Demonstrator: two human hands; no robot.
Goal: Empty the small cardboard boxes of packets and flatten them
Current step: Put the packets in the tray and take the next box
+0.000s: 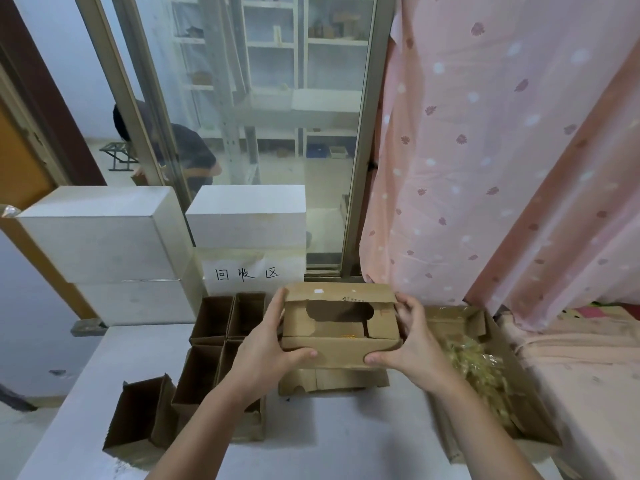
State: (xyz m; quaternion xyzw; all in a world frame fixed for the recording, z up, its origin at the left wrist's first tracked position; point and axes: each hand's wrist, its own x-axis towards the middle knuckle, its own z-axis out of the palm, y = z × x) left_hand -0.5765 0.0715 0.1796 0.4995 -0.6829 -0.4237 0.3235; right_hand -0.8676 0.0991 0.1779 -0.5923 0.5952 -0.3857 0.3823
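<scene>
- The left hand [268, 344] grips the left end of a small brown cardboard box with an oval cut-out [341, 327], thumb hooked over the near edge and fingers round the far side.
- The right hand [410, 337] grips the right end the same way, so the box hangs between the two hands, above the pale grey tabletop [329, 434].
- A yellow packet [348, 337] shows through a gap in the box's front, so it is probably not yet empty; pressing the box flat now could crush what is inside.
- The flaps look loose, and if the box is tilted carelessly the packets may spill onto the tabletop instead of the large open brown carton of yellowish packets [485, 372] just to the right.
- Directly under the held box lies a flattened piece of brown cardboard [329, 381].
- To the left stands a cluster of open, empty brown cardboard boxes [221, 344], near enough for the left forearm to knock.
</scene>
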